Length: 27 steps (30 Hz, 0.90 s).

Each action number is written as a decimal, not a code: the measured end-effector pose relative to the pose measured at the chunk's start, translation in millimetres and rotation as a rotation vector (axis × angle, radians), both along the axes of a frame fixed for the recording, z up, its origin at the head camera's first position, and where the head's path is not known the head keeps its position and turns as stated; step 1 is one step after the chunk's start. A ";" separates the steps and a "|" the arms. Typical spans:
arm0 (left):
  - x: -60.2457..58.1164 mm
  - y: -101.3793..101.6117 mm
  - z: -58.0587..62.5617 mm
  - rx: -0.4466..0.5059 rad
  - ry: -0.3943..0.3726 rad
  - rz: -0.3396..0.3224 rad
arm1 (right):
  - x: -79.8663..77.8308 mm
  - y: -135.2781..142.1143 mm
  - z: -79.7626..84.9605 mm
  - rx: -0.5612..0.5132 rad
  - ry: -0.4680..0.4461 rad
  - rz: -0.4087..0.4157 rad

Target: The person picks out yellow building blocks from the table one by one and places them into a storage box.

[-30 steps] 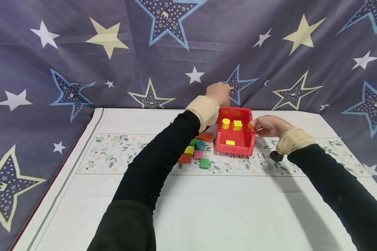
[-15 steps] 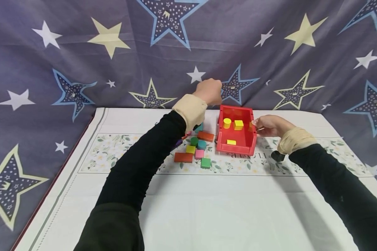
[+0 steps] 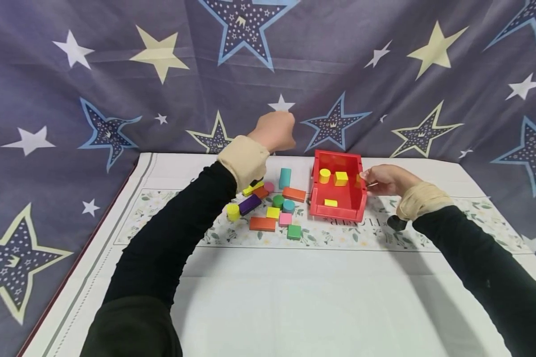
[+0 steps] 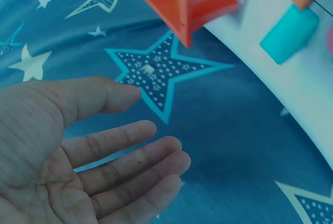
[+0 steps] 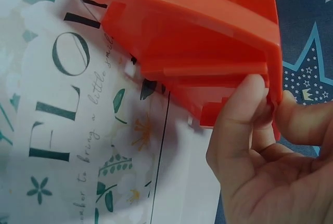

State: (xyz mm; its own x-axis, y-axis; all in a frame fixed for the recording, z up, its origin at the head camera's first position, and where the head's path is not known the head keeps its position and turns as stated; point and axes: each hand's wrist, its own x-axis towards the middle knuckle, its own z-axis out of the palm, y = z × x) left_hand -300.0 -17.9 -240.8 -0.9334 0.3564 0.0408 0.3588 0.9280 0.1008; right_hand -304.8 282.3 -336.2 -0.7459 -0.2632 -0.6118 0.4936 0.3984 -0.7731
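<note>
My left hand (image 3: 274,130) hangs above the far edge of the table, left of the red bin (image 3: 337,212). In the left wrist view its fingers are relaxed and slightly bent, with nothing between them. A teal block (image 3: 285,178) is the loose piece nearest below it. My right hand (image 3: 386,179) pinches the right side wall of the bin between thumb and fingers, as the right wrist view shows. Inside the bin lie a yellow cylinder (image 3: 324,175), a yellow cube (image 3: 341,178) and a flat yellow block (image 3: 330,203).
Left of the bin lie several loose blocks, among them a purple block (image 3: 250,204), a yellow cylinder (image 3: 233,212), an orange block (image 3: 262,224) and a green block (image 3: 294,232). My left sleeve covers part of the floral cloth strip (image 3: 152,202). A starry curtain (image 3: 161,99) rises behind the table.
My left hand has moved left, away from above the bin, uncovering more of the loose blocks. My right hand and the bin stay where they were.
</note>
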 end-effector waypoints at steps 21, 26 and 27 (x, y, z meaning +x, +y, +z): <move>8.7 -60.3 -43.4 0.035 -0.121 0.039 | 2.0 -1.5 3.4 0.032 0.002 0.006; 9.8 -69.0 -52.4 0.050 -0.195 0.055 | 1.7 -1.3 1.8 0.017 0.003 0.015; 9.8 -70.5 -54.5 0.053 -0.208 0.058 | 1.7 -1.2 1.5 0.012 0.000 0.018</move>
